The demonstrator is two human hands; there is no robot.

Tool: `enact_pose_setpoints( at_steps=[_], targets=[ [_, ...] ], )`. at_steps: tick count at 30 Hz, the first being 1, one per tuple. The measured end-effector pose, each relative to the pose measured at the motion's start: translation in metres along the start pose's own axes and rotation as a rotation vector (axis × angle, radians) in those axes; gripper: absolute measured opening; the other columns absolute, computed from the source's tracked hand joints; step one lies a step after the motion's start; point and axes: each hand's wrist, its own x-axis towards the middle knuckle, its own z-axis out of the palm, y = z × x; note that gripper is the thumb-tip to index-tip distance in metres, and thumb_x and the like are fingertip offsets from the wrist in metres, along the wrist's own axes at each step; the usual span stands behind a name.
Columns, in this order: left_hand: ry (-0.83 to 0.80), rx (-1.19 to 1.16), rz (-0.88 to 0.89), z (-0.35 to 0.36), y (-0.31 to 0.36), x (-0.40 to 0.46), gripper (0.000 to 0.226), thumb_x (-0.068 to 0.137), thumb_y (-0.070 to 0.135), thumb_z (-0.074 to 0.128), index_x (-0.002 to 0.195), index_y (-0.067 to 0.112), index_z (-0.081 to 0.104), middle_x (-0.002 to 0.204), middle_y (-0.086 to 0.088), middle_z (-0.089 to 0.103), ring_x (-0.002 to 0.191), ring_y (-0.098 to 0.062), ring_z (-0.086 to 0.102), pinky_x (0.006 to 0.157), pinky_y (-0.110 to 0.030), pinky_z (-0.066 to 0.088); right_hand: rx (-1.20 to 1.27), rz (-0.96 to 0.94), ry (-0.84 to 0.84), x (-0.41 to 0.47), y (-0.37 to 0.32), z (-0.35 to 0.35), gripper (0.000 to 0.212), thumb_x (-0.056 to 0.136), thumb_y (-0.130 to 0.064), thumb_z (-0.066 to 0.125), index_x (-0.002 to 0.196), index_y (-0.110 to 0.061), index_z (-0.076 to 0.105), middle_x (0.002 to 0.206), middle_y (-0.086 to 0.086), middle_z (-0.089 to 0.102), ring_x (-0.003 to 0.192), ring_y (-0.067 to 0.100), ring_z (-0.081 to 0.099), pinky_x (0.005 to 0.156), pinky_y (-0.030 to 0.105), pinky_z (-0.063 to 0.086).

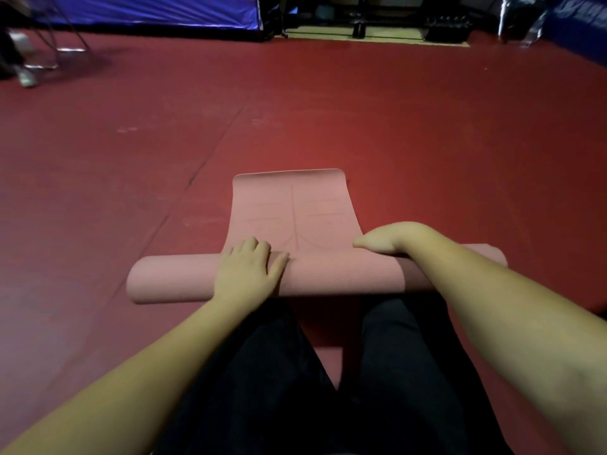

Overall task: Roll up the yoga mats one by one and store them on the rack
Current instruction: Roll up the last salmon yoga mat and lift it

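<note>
Red gym floor point(394, 110), blue tent point(154, 9) at 11 o'clock; pink yoga mat point(295, 274) mostly rolled at 6 o'clock by the knees, short flat tail toward 12. Left hand point(249, 270) lies flat, fingers straight, on the roll; right hand point(391, 239) curls over its top, grasping it. Mat looks soft, light, springy, so press near both ends to keep the roll tight

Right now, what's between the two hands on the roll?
Head view: only bare pink yoga mat roll between left hand and right hand; nothing else.
</note>
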Motion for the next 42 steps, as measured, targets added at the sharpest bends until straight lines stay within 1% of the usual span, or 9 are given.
enact_pose_setpoints(
  at_steps=[4, 8, 12, 18, 21, 24, 27, 32, 42],
  targets=[
    [0.015, -0.006, 0.001, 0.005, -0.004, -0.002, 0.059, 0.094, 0.057, 0.029, 0.09, 0.012, 0.066, 0.086, -0.008, 0.06, 0.082, -0.033, 0.059, 0.075, -0.041, 0.043, -0.007, -0.025, 0.019, 0.008, -0.001, 0.002, 0.079, 0.089, -0.064, 0.034, 0.149, -0.013, 0.039, 0.159, 0.011, 0.03, 0.142, 0.029, 0.034, 0.115, 0.044, 0.028],
    [-0.046, 0.024, -0.015, 0.004, -0.002, 0.012, 0.066, 0.092, 0.06, 0.017, 0.083, 0.014, 0.064, 0.086, -0.007, 0.061, 0.084, -0.032, 0.06, 0.074, -0.04, 0.04, -0.146, -0.158, 0.477, -0.004, -0.002, 0.007, 0.048, 0.098, -0.047, 0.032, 0.112, -0.015, 0.066, 0.124, 0.016, 0.062, 0.107, 0.033, 0.057, 0.082, 0.037, 0.044],
    [-0.203, -0.003, -0.053, 0.003, -0.002, 0.04, 0.063, 0.1, 0.058, 0.021, 0.093, 0.014, 0.067, 0.101, -0.008, 0.062, 0.097, -0.033, 0.06, 0.078, -0.039, 0.043, -0.172, -0.182, 0.699, -0.017, -0.003, 0.02, 0.045, 0.101, -0.043, 0.033, 0.086, -0.015, 0.065, 0.102, 0.014, 0.066, 0.092, 0.035, 0.06, 0.069, 0.037, 0.04],
    [-0.506, -0.051, -0.092, 0.0, -0.004, 0.078, 0.074, 0.1, 0.063, 0.018, 0.111, 0.011, 0.069, 0.122, -0.017, 0.064, 0.112, -0.036, 0.057, 0.094, -0.039, 0.044, -0.212, -0.203, 0.78, -0.024, 0.012, 0.05, 0.053, 0.096, -0.058, 0.033, 0.1, -0.014, 0.063, 0.103, 0.01, 0.066, 0.098, 0.033, 0.059, 0.08, 0.04, 0.044],
    [-0.587, -0.054, -0.106, 0.003, -0.004, 0.09, 0.077, 0.099, 0.064, 0.019, 0.122, 0.007, 0.065, 0.132, -0.018, 0.059, 0.119, -0.037, 0.054, 0.098, -0.038, 0.04, -0.313, -0.185, 0.826, -0.023, 0.012, 0.063, 0.073, 0.088, -0.066, 0.016, 0.111, -0.015, 0.063, 0.107, 0.007, 0.067, 0.101, 0.03, 0.059, 0.089, 0.04, 0.041],
    [-0.618, -0.061, -0.129, 0.006, -0.003, 0.096, 0.079, 0.099, 0.065, 0.018, 0.126, 0.006, 0.063, 0.135, -0.018, 0.058, 0.121, -0.036, 0.053, 0.1, -0.038, 0.039, -0.285, -0.122, 0.861, -0.021, 0.008, 0.061, 0.066, 0.09, -0.061, 0.019, 0.105, -0.016, 0.065, 0.102, 0.006, 0.068, 0.096, 0.03, 0.06, 0.084, 0.039, 0.04],
    [-0.529, -0.06, -0.106, 0.007, -0.002, 0.089, 0.071, 0.102, 0.058, 0.017, 0.119, 0.011, 0.067, 0.127, -0.015, 0.062, 0.117, -0.034, 0.054, 0.094, -0.039, 0.042, -0.303, -0.094, 0.868, -0.019, 0.004, 0.058, 0.058, 0.093, -0.057, 0.025, 0.101, -0.018, 0.067, 0.099, 0.005, 0.068, 0.095, 0.03, 0.059, 0.081, 0.038, 0.04],
    [-0.076, 0.071, 0.062, 0.028, -0.007, 0.038, 0.053, 0.095, 0.053, 0.032, 0.094, 0.012, 0.066, 0.096, -0.01, 0.062, 0.094, -0.034, 0.057, 0.077, -0.042, 0.045, -0.291, -0.082, 0.822, -0.008, -0.001, 0.052, 0.056, 0.096, -0.055, 0.03, 0.102, -0.015, 0.069, 0.103, 0.009, 0.069, 0.097, 0.032, 0.061, 0.081, 0.038, 0.04],
    [-0.135, 0.107, 0.041, 0.021, -0.004, 0.046, 0.074, 0.088, 0.063, 0.006, 0.105, 0.02, 0.065, 0.107, -0.004, 0.066, 0.102, -0.03, 0.059, 0.084, -0.042, 0.038, -0.22, -0.037, 0.627, -0.009, -0.005, 0.025, 0.066, 0.093, -0.059, 0.024, 0.105, -0.014, 0.07, 0.11, 0.013, 0.068, 0.101, 0.034, 0.063, 0.075, 0.036, 0.043]
  ],
)
